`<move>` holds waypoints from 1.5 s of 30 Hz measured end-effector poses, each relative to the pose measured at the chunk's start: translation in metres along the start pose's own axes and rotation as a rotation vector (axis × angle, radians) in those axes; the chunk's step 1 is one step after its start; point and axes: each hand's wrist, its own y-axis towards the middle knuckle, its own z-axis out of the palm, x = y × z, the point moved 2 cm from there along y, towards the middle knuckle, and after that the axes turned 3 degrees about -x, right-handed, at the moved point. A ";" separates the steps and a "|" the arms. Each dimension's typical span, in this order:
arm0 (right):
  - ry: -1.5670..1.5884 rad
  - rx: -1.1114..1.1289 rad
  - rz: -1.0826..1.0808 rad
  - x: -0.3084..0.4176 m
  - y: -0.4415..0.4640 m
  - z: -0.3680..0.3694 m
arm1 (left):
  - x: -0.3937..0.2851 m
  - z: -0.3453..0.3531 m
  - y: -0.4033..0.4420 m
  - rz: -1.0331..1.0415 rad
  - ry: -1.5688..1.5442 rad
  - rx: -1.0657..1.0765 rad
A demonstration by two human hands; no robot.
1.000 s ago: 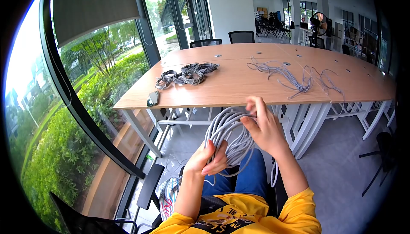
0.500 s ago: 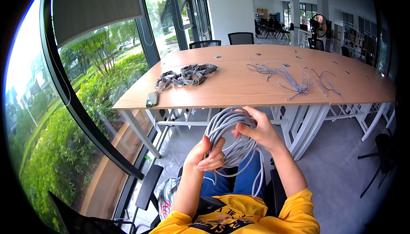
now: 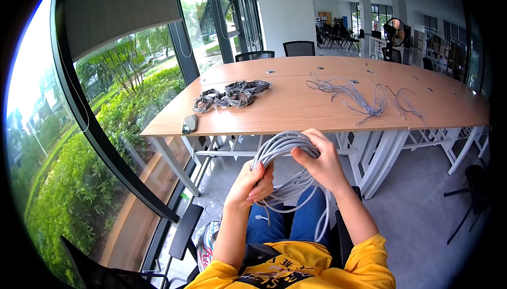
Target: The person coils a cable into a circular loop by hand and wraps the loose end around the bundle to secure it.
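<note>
Above my lap I hold a coil of grey cable (image 3: 280,145), gathered in several loops. My left hand (image 3: 254,182) is closed around the coil's left side, thumb on top. On the upper right, my right hand (image 3: 320,158) grips the same loops, its thumb across the front and its fingers behind. Lower loops hang loosely between the hands, and one strand drops to the right of my knee. Near my left thigh a cable end with a small clear plug (image 3: 261,217) shows against the jeans.
On the wooden table (image 3: 285,115) lie bundled grey cables (image 3: 232,95), a phone (image 3: 189,124) at the left edge, and loose grey cables (image 3: 364,104) at the right. A chair armrest (image 3: 186,231) stands left of me, beside the window. Black chairs (image 3: 299,49) stand behind the table.
The right thumb and fingers have closed onto the coil's upper right. The left fingers have curled in more tightly, and the lower loops have shifted slightly.
</note>
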 end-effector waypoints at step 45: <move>0.323 0.073 0.431 0.027 -0.015 0.002 | 0.004 0.019 -0.007 0.062 -0.053 -0.076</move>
